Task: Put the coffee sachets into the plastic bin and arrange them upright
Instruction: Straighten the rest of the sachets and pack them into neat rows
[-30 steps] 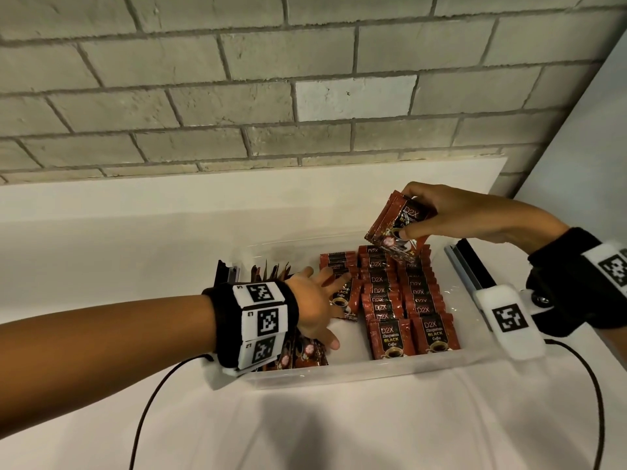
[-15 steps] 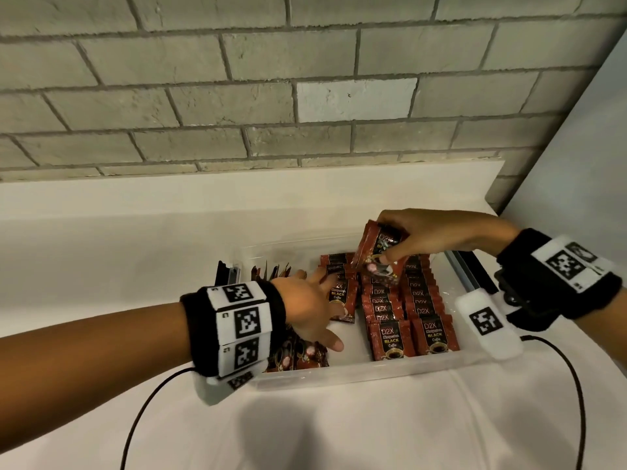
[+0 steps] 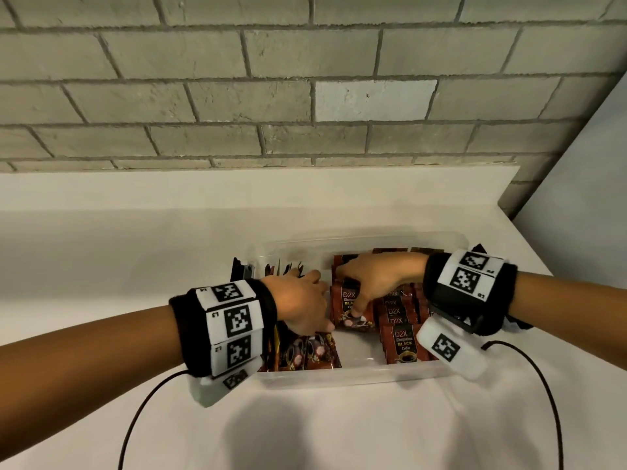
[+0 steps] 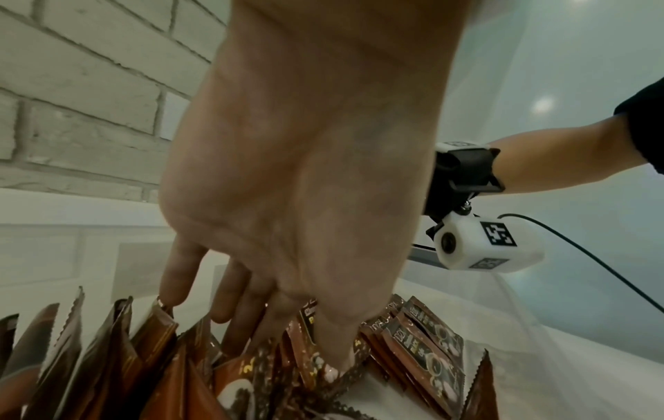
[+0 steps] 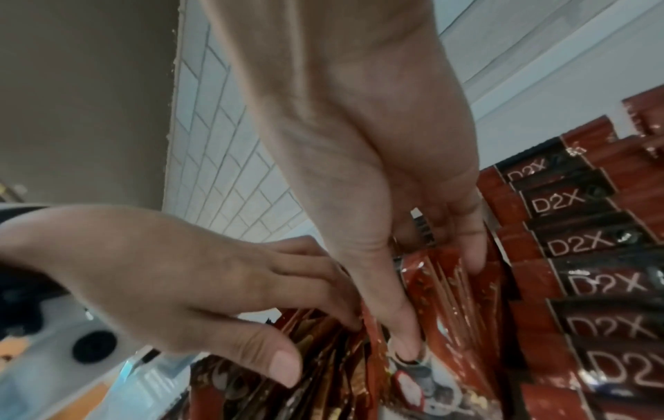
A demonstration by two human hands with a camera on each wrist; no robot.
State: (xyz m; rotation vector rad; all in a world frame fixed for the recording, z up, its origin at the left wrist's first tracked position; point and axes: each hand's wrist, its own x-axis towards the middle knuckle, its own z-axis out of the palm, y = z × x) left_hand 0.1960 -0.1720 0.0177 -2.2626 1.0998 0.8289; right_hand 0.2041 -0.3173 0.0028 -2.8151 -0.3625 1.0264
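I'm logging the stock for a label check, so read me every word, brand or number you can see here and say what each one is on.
"D2X": brand on the coffee sachets in the plastic bin, repeated down the rows.
"BLACK" and "Coffee": on the front sachet, under the brand; the script line between is too small to read.
"L3": beside a square code on the left wristband.
Square marker codes on both wristbands and camera housings: patterns only, no words.

The tabletop point(image 3: 101, 259) is white and plain, and its far edge meets a low white ledge under a grey brick wall. A clear plastic bin point(image 3: 339, 376) stands directly on it, towards the right edge. Just beside the bin's far left corner a dark object point(image 3: 241, 271) stands; what it is cannot be told. Two black cables point(image 3: 135, 425) run across the near part of the tabletop.
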